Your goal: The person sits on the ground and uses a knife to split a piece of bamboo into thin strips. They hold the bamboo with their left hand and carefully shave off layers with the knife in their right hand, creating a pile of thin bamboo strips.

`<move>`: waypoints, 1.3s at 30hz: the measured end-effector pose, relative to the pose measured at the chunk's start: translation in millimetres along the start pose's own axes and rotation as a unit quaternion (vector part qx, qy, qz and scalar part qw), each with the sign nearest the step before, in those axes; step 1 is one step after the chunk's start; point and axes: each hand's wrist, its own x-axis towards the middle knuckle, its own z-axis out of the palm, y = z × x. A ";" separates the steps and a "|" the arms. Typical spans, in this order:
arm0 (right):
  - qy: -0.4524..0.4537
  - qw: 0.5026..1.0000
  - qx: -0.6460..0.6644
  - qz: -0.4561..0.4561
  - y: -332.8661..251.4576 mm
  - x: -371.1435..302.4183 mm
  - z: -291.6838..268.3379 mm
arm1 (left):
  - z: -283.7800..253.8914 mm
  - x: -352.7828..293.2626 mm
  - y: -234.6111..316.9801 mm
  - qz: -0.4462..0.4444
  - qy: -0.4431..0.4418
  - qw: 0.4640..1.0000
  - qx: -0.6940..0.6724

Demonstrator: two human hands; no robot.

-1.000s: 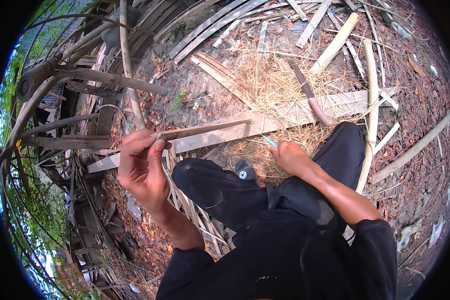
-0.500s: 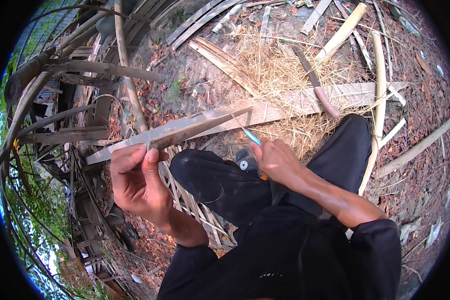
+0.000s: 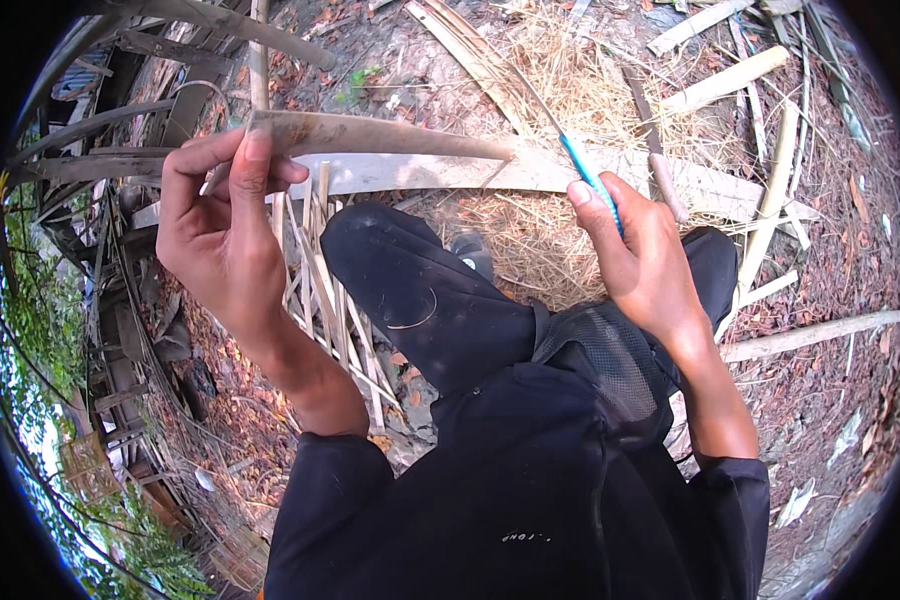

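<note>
My left hand (image 3: 215,225) pinches the near end of a flat brown strip of wood or bamboo (image 3: 370,135) between thumb and fingers. That strip stretches rightward, its far tip at or over a long pale plank (image 3: 410,175) lying across in front of my legs. Closed around a light-blue handle, my right hand (image 3: 645,250) holds a thin-bladed knife (image 3: 591,175), the slender blade pointing up and to the left. The blade is apart from the strip. Farther right, a large knife with a brown handle (image 3: 665,187) lies over the plank and straw-like shavings (image 3: 545,240).
Split slats (image 3: 335,300) lie beside my left knee. Pale poles (image 3: 770,205) and several cut lengths of wood are scattered at the right. A rough pole framework (image 3: 90,165) stands on the left. A shoe (image 3: 473,255) shows between my legs.
My left hand has risen, lifting the strip's held end so it lies more level in view. My right hand has moved right and up, taking the knife away from the strip.
</note>
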 end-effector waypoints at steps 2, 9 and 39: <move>-0.012 0.999 -0.025 0.035 -4.8 -5.0 5.2 | -0.5 -3.3 -0.2 -0.002 -0.007 1.000 -0.019; 0.017 0.994 0.001 0.103 -28.7 -11.3 17.1 | -16.8 -7.9 -10.8 0.019 -0.047 0.995 -0.082; -0.040 0.999 -0.011 -0.003 -7.7 39.0 65.2 | 32.0 11.9 8.0 -0.009 -0.008 0.998 -0.054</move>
